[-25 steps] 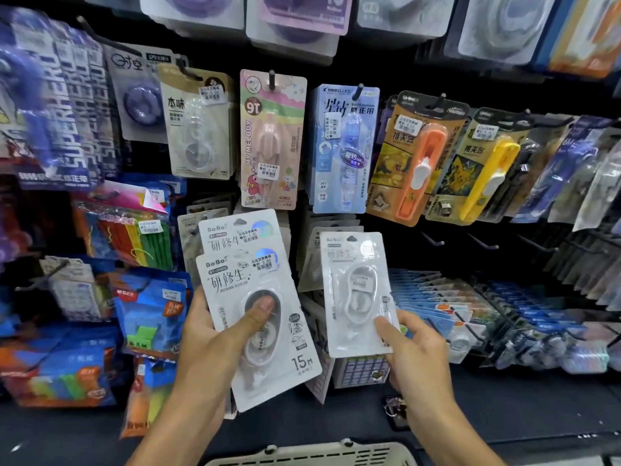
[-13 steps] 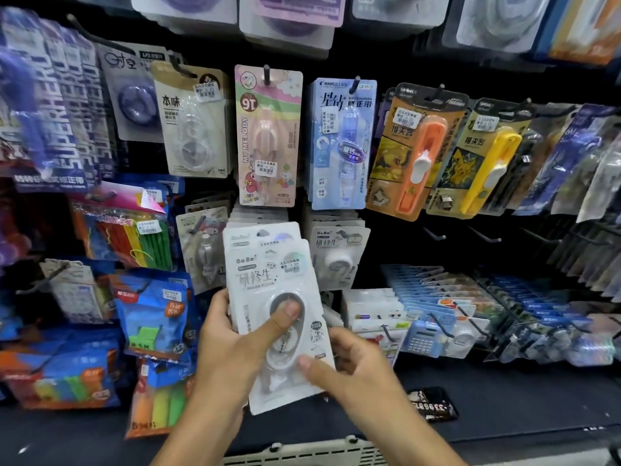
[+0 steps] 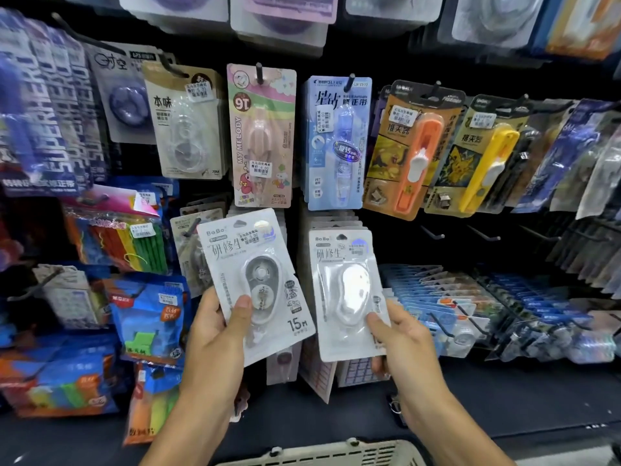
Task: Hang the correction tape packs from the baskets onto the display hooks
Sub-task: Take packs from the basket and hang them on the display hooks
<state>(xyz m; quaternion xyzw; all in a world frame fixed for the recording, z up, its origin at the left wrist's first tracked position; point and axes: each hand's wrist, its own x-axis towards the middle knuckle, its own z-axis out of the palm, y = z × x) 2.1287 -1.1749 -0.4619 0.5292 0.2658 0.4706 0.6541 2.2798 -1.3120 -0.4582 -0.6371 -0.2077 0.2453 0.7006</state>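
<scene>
- A white correction tape pack (image 3: 347,294), printed "BoBo", is in the right hand (image 3: 401,344); thumb on the front near the clear blister, fingers behind, so that grip is pinched on its lower edge.
- This pack sits upright in front of a row of matching packs (image 3: 331,225) hanging behind it; its hang hole is near its top edge, close to that row.
- Just left of the pack, a second white pack (image 3: 257,282) tilts to the left, clamped in the left hand (image 3: 216,334), thumb over the blister.
- Above the pack hang a blue pack (image 3: 337,142) and a pink "My Melody" pack (image 3: 262,136), each on its own hook.
- Right of the pack, bare black hooks (image 3: 433,234) jut out.
- Below the pack, a beige basket rim (image 3: 322,454) shows at the bottom.
- Judgement: to hang it well, keep the pack upright, line its hole up with the hook tip, then slide it straight back.
</scene>
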